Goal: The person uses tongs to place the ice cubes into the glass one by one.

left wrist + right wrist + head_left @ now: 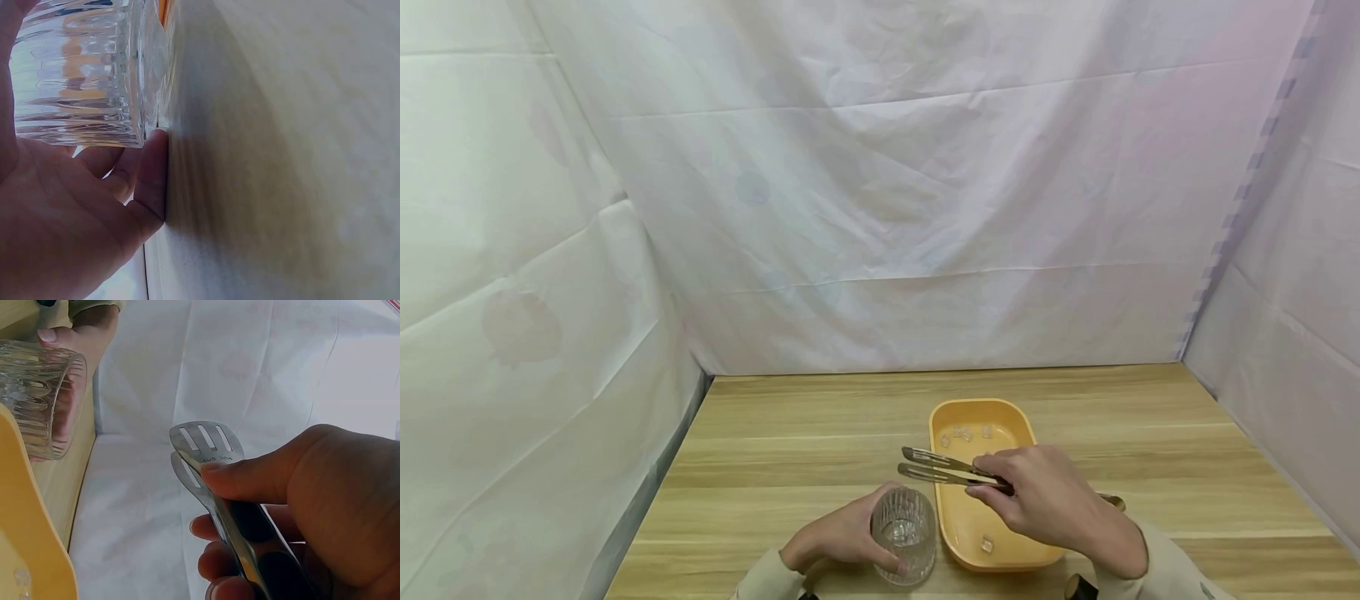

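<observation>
We see a table [790, 442] with a yellow-brown wood-grain top, its streaks running mostly from side to side. On it we have an oblong, yellow-orange tray [961, 518] with rounded corners, its long sides leading away from us. Just to the left of the tray's near half, we see a clear, ribbed glass [916, 535] standing mouth up.
</observation>
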`<move>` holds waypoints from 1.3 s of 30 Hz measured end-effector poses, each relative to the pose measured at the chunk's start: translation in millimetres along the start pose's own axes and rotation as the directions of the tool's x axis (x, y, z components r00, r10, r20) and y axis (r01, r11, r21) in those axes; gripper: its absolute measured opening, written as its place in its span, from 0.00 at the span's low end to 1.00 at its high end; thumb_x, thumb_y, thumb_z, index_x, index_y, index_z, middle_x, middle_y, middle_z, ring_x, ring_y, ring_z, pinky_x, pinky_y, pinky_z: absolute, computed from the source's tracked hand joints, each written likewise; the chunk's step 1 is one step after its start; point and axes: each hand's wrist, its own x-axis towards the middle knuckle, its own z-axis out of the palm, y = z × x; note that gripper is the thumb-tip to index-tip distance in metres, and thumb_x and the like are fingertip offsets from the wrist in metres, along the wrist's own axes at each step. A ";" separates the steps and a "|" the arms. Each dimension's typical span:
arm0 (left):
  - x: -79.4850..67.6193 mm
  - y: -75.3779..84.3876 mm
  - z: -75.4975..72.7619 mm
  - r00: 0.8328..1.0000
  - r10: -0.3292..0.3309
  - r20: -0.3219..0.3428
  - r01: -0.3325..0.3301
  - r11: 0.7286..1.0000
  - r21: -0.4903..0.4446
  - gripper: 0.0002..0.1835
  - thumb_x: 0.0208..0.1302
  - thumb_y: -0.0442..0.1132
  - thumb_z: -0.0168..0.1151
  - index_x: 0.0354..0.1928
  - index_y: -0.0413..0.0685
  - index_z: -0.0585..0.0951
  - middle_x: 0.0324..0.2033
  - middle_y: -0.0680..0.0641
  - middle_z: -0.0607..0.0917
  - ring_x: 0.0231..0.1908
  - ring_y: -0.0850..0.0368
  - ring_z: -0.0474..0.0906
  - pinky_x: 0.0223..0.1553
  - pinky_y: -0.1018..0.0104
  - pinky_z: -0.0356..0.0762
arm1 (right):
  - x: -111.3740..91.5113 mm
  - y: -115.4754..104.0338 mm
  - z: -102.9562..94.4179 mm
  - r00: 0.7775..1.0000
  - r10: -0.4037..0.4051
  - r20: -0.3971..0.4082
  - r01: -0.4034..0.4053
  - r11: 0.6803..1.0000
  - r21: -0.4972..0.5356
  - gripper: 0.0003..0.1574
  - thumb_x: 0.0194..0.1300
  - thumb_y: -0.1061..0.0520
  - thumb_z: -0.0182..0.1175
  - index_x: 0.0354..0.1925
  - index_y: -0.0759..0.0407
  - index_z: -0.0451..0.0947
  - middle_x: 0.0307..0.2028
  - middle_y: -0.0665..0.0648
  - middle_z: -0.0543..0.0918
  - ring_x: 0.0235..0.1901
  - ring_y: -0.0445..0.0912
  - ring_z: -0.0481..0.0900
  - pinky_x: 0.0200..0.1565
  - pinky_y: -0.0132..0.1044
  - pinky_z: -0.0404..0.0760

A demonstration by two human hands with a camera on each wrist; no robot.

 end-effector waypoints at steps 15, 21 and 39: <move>0.4 0.2 -0.9 1.000 -0.023 0.000 0.023 1.000 -0.006 0.43 0.49 0.44 0.79 0.65 0.68 0.65 0.57 0.58 0.75 0.59 0.61 0.72 0.60 0.64 0.68 | -9.3 11.7 -11.3 0.983 0.124 0.134 -0.126 0.992 0.007 0.11 0.63 0.44 0.67 0.29 0.43 0.76 0.16 0.35 0.59 0.15 0.28 0.54 0.18 0.25 0.56; 0.5 -0.6 -0.9 1.000 -0.009 0.006 0.009 1.000 0.001 0.42 0.51 0.44 0.78 0.65 0.66 0.64 0.58 0.57 0.75 0.59 0.60 0.72 0.59 0.64 0.68 | -12.7 16.8 -12.5 0.981 0.142 0.133 -0.140 0.990 -0.022 0.25 0.61 0.44 0.69 0.22 0.41 0.61 0.15 0.36 0.56 0.14 0.29 0.53 0.18 0.25 0.54; 0.6 -1.3 1.6 1.000 0.015 -0.006 -0.015 1.000 0.002 0.42 0.49 0.44 0.79 0.65 0.64 0.65 0.57 0.55 0.76 0.58 0.60 0.73 0.59 0.65 0.68 | -21.9 36.9 -16.7 0.907 0.271 0.322 -0.254 0.963 -0.095 0.20 0.61 0.37 0.66 0.26 0.43 0.68 0.17 0.38 0.64 0.15 0.32 0.59 0.18 0.29 0.58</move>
